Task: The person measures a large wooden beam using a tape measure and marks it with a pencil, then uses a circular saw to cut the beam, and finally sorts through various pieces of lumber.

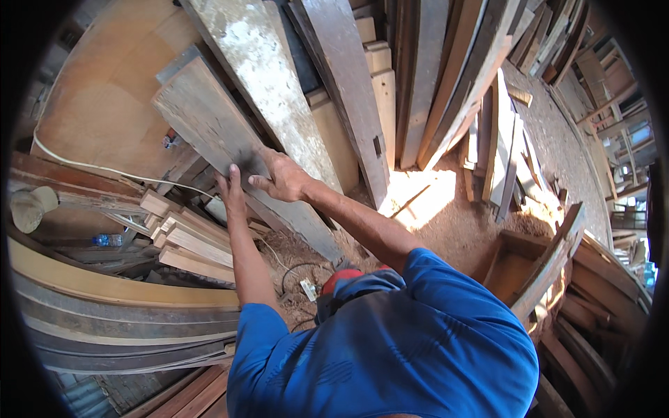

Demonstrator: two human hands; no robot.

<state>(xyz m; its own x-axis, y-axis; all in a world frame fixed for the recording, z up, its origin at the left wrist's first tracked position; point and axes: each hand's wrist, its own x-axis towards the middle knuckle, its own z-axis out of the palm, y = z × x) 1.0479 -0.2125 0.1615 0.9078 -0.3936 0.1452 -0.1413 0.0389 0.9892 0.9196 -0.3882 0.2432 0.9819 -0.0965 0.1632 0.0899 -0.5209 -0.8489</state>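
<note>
A long weathered grey plank (202, 111) stands tilted in front of me, its lower end near my feet. My left hand (232, 191) is at its left edge, with the thumb on the face and the fingers at the side. On the opposite edge rests my right hand (284, 180), its thumb across the face and the fingertips partly hidden. Both hands appear to grip the plank. Between them, a dark smudge marks the wood. To the right leans a board with white stains (258, 63).
Cut wooden blocks (188, 240) are piled on the left, near a white cable (104, 167) and a plastic bottle (108, 240). A power socket strip (308, 289) and a partly hidden red object (341, 277) lie by my body. Tall boards (348, 90) lean ahead; a wooden frame (550, 261) stands right.
</note>
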